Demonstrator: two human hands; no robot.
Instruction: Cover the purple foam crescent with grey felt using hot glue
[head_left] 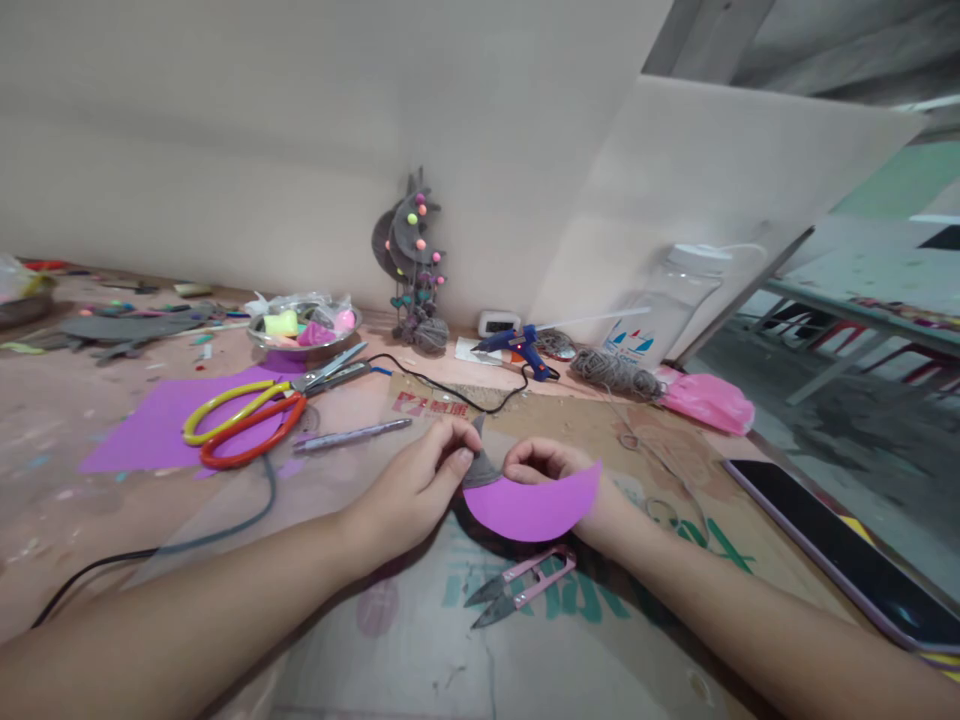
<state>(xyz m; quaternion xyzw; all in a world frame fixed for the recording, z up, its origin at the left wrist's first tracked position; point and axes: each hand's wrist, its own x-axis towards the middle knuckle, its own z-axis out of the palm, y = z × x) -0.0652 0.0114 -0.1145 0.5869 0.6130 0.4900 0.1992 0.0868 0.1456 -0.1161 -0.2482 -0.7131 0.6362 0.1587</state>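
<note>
My left hand pinches a small grey pointed foam piece at its left edge. My right hand has its fingers curled on a purple crescent-shaped foam piece, which sits right under the grey piece. Both pieces are held together just above a cardboard sheet on the table. A pink thread snipper lies on the cardboard just in front of my hands.
Yellow and orange scissors lie on a purple sheet at left, beside a pen. Further back are a metal bowl, a blue glue gun with its black cord, a grey crescent ornament, twine, a pink bag. A tablet lies at right.
</note>
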